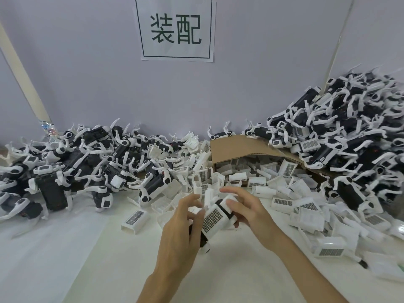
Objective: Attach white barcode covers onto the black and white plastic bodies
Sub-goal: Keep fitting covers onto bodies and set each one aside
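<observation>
Head view only. Left hand (181, 232) has its fingers curled round a black and white plastic body (205, 244), thumb lying along the side of the white barcode cover (213, 219) that sits on top of it. Right hand (251, 212) is partly curled, fingertips (231, 202) gripping the cover's far end, index finger raised above it. The pair is held just above the white table (65, 259), centre front.

Step in hand looks like seating the cover on the body. Cover seems laid in place, but whether it is clipped home can't be told.

Next move probably calls for a firm press along the cover until it sits flush, then dropping the unit on the right heap (349, 132), where bodies show barcode panels.

Uncovered bodies heap (87, 167) lies to the left. Loose covers (251, 178) spill from a cardboard box (240, 147) at centre back, and one stray cover (135, 218) lies just left of the hands. Printed paper sign (175, 29) is on the wall.
</observation>
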`<state>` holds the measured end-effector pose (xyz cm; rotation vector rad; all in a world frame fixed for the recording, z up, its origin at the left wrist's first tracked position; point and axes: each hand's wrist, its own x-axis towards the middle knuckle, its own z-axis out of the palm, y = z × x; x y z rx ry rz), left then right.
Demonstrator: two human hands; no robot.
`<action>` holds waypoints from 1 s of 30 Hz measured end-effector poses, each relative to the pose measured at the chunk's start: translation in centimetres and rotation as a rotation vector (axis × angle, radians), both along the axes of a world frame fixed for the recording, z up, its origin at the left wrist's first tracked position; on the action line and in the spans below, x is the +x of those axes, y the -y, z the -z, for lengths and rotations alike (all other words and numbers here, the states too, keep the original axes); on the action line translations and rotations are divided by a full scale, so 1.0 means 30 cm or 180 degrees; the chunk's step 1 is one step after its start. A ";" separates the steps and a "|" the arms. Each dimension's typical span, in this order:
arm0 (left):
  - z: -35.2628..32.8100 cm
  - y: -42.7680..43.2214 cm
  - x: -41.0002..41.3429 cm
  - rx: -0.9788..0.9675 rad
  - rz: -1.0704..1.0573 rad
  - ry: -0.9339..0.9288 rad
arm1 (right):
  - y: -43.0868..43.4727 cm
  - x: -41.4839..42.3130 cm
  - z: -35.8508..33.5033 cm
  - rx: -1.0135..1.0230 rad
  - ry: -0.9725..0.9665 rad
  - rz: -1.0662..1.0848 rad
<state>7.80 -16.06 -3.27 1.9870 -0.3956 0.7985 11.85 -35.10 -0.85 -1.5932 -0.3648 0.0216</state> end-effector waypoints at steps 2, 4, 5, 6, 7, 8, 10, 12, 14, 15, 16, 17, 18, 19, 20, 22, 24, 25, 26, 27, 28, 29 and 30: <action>-0.006 -0.003 -0.001 -0.0092 -0.0224 0.0223 | 0.016 0.005 -0.007 -0.0010 -0.0265 -0.0181; -0.009 -0.017 0.004 -0.0346 -0.0454 0.0349 | 0.031 0.005 -0.023 -0.0075 -0.0529 -0.0352; -0.010 -0.024 0.011 -0.0558 -0.0550 0.0365 | 0.041 0.008 -0.034 -0.0096 -0.0618 -0.0392; -0.010 -0.033 0.020 -0.0767 -0.0647 0.0358 | 0.052 0.016 -0.052 -0.0118 -0.0649 -0.0357; -0.007 -0.041 0.029 -0.0944 -0.0744 0.0322 | 0.067 0.028 -0.080 -0.0128 -0.0614 -0.0265; -0.003 -0.049 0.039 -0.1085 -0.0820 0.0260 | 0.091 0.049 -0.123 -0.0113 -0.0520 -0.0152; 0.000 -0.065 0.051 -0.1284 -0.0907 0.0124 | 0.155 0.099 -0.256 0.0237 -0.0260 0.0110; -0.006 -0.069 0.053 -0.1444 -0.0904 0.0007 | 0.260 0.161 -0.441 0.1504 -0.0132 0.0379; -0.001 -0.066 0.058 -0.1566 -0.0887 -0.0126 | 0.371 0.219 -0.632 0.3121 0.0056 0.0393; 0.004 -0.065 0.061 -0.1587 -0.0893 -0.0211 | 0.423 0.247 -0.709 0.3470 0.0212 0.0517; 0.007 -0.063 0.065 -0.1586 -0.0892 -0.0276 | 0.461 0.276 -0.767 0.3430 0.0323 0.0771; 0.010 -0.063 0.068 -0.1552 -0.0888 -0.0314 | 0.476 0.296 -0.799 0.3087 0.0338 0.1070; 0.009 -0.062 0.070 -0.1506 -0.0884 -0.0347 | 0.470 0.309 -0.799 0.2566 0.0285 0.1365; 0.005 -0.061 0.070 -0.1440 -0.0904 -0.0372 | 0.443 0.313 -0.768 0.1964 0.0213 0.1614; 0.003 -0.062 0.069 -0.1372 -0.0930 -0.0384 | 0.405 0.310 -0.708 0.1363 0.0167 0.1804; 0.008 -0.074 0.074 -0.1120 -0.1145 -0.0384 | 0.313 0.284 -0.520 0.0318 0.0164 0.2032; 0.010 -0.092 0.083 -0.0807 -0.1483 -0.0506 | 0.228 0.233 -0.287 -0.0636 0.0211 0.2074; 0.006 -0.102 0.083 -0.0681 -0.1655 -0.0582 | 0.190 0.206 -0.175 -0.1025 0.0167 0.2007; 0.001 -0.114 0.083 -0.0604 -0.1802 -0.0636 | 0.155 0.179 -0.078 -0.1320 0.0077 0.1932; -0.003 -0.129 0.082 -0.0557 -0.1936 -0.0648 | 0.126 0.159 0.002 -0.1529 -0.0021 0.1846; -0.005 -0.146 0.081 -0.0530 -0.2058 -0.0658 | 0.103 0.146 0.066 -0.1693 -0.0101 0.1725; -0.003 -0.166 0.082 -0.0517 -0.2173 -0.0684 | 0.085 0.138 0.111 -0.1905 -0.0142 0.1575; 0.001 -0.188 0.085 -0.0517 -0.2257 -0.0751 | 0.073 0.135 0.140 -0.2217 -0.0133 0.1453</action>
